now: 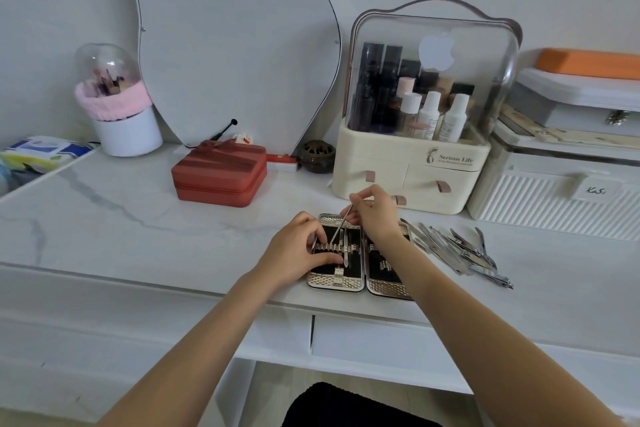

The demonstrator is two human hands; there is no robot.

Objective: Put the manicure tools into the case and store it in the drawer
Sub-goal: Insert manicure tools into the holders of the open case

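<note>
Right hand [372, 215] grip pinching thin tool [341, 224] over open case [360, 282], left hand [298, 255] grip pressing case strap

Clutter along the back of the desk [114, 204]

A red zip box [220, 173] sits beside the mirror [228, 42], with a cream cosmetics organiser [412, 163] full of bottles [429, 114] and a brush holder [117, 104].

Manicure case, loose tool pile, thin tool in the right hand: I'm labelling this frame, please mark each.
Manicure case [337, 282]: head view, textured front rim of left half.
Loose tool pile [460, 250]: head view, middle of the heap.
Thin tool [341, 224]: head view, mid-shaft.
</note>
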